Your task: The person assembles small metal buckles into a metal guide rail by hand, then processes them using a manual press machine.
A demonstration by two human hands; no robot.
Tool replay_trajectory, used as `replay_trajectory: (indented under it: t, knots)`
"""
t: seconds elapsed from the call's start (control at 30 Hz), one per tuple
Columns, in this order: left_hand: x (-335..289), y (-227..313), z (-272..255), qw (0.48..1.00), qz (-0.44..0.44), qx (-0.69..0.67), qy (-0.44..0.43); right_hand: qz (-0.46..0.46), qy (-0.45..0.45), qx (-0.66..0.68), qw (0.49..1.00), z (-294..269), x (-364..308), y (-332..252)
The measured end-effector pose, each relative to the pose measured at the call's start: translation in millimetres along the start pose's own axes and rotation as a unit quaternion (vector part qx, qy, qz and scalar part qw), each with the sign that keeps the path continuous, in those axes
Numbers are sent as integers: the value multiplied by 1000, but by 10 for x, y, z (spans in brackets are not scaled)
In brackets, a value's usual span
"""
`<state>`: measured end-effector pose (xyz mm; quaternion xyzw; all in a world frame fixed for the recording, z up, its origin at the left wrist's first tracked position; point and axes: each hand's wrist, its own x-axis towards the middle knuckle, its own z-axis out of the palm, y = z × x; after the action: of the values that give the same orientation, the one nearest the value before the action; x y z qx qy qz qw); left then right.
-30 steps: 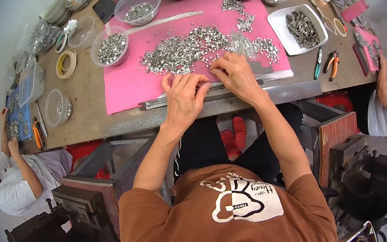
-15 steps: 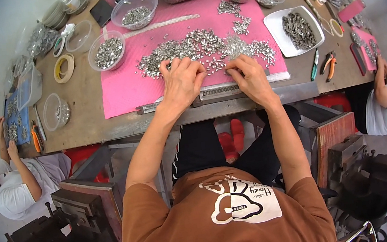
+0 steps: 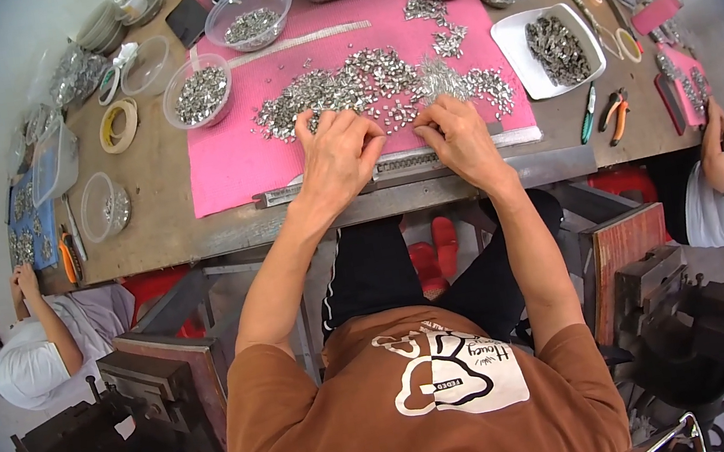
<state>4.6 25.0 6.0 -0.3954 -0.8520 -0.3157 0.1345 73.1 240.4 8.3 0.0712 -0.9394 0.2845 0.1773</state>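
Observation:
On the pink mat [image 3: 229, 180] lies a spread heap of small shiny metal pieces [image 3: 314, 93]. My left hand [image 3: 338, 157] reaches over its near edge, thumb and forefinger pinched together; whatever they hold is too small to make out. Beside a pile of thin silvery pins [image 3: 443, 80], my right hand [image 3: 463, 141] is closed in a similar pinch, its fingertips hidden or too small to read. The two hands stand a little apart. Just below them, a long slotted metal bar [image 3: 409, 164] lies along the table's front edge, with a row of small parts in its slot.
Clear tubs [image 3: 200, 98] of metal pieces stand left and at the back. To the right are a white tray [image 3: 538, 87] of darker parts, green-handled tweezers [image 3: 588, 113] and orange-handled pliers [image 3: 615, 117]. A tape roll [image 3: 119, 127] lies left. Co-workers sit at both sides.
My right hand has shifted slightly left and its fingers are drawn in more. My left hand stays nearly in place. The whole view has moved slightly.

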Motion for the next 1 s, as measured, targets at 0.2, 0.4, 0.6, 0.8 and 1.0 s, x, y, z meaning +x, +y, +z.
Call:
replay_trajectory:
  t: [0.2,0.4,0.6,0.8,1.0]
  knots:
    - [-258,130,-49,997,8,-75,6,-13,23,112,993,70,-146,-285]
    - [-323,151,27,998,3,-56,21,-21,49,92,994,197,-261,-358]
    - [-243,104,12,998,-19,-63,26,-42,61,81,994,184,-265,-360]
    - [-12,49,143,999,-25,-11,16,-10,80,68,994,211,-43,-183]
    - [32,-12,227,1000,-12,22,2,-14,27,26,999,262,75,-93]
